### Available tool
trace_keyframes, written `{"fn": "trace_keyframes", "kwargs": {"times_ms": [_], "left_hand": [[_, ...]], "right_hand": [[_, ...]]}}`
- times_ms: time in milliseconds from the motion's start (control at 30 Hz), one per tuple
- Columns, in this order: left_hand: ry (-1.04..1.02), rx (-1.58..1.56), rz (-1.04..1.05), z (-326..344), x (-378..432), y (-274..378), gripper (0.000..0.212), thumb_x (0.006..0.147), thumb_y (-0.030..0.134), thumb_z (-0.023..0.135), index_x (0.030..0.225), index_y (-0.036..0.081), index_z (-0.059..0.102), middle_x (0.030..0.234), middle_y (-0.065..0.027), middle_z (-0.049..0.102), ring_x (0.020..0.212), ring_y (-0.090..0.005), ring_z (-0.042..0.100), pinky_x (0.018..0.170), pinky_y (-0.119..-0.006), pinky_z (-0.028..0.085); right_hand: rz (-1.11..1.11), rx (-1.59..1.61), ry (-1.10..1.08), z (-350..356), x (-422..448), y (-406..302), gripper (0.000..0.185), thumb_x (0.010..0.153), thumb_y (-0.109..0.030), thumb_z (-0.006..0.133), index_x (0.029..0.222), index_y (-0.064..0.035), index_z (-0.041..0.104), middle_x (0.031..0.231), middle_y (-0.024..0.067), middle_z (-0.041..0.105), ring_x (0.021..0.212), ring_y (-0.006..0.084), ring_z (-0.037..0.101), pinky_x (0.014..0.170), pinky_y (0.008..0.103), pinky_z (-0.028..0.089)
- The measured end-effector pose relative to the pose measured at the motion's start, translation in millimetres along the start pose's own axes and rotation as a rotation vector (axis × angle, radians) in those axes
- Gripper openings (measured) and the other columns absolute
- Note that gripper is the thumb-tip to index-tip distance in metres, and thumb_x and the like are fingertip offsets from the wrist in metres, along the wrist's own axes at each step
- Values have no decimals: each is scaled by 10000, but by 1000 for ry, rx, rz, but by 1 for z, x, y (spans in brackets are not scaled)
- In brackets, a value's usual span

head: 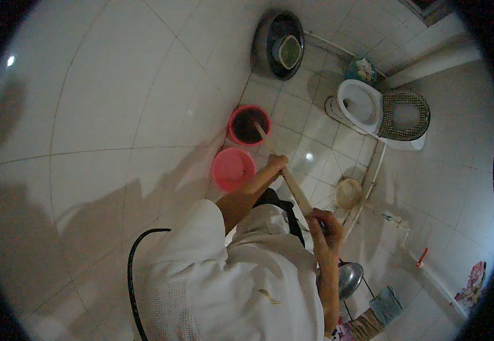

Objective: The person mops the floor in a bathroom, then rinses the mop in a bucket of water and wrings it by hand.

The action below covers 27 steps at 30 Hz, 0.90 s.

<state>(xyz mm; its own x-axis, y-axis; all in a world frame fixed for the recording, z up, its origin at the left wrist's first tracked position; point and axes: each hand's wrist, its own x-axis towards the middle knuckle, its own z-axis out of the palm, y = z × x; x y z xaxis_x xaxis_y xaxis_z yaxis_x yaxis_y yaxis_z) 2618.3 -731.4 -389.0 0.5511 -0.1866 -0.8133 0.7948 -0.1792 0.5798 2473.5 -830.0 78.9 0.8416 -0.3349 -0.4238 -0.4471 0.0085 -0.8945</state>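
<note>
A long pale pole [296,189], probably a mop handle, slants across the view in front of me. My left hand [277,163] grips it partway down. Nearer my body, at its upper end, my right hand [325,226] is closed around it. The pole's lower end goes into a red plastic bucket [231,131] whose inside is dark, so what is on that end cannot be made out. Beside this bucket, close under my left forearm, stands a pink plastic basin or bucket [233,169].
Along the left runs a tiled wall [102,106]. A large dark tub [262,47] holding a smaller basin [289,52] leans there. At right are a toilet [360,106] with a patterned seat cover, a waste bin [362,70], a beige basin [349,193], a metal bowl [351,279] and hanging cloths [385,304].
</note>
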Motion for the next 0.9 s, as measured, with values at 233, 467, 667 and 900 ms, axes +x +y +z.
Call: {"fn": "trace_keyframes", "kwargs": {"times_ms": [233,467,667,900], "left_hand": [[53,206,-189,-12,23,26,196,882,198,583,958,25,634,744,-104,600,698,-258,625,554,-405,492],[39,241,-348,3,43,30,175,906,172,569,947,21,647,786,-119,622,725,-283,637,616,-419,532],[-99,-360,-126,1,39,-37,180,912,230,631,987,67,624,860,-96,631,723,-262,619,639,-419,531],[-569,-966,122,-15,26,-94,234,990,243,579,1103,39,577,927,-122,641,807,-256,641,726,-416,556]], "right_hand": [[-63,-124,-198,20,30,8,208,974,-144,615,928,45,687,854,112,653,819,177,616,1027,358,444],[55,-43,-105,8,35,33,311,997,-229,618,851,34,700,848,66,637,786,137,598,709,278,462],[-26,-53,-180,3,-2,4,177,854,-104,700,772,47,660,766,111,632,772,250,596,1025,423,439],[-186,-112,-445,-11,7,0,324,899,-209,675,651,-1,648,588,62,597,669,220,558,1070,459,402]]}}
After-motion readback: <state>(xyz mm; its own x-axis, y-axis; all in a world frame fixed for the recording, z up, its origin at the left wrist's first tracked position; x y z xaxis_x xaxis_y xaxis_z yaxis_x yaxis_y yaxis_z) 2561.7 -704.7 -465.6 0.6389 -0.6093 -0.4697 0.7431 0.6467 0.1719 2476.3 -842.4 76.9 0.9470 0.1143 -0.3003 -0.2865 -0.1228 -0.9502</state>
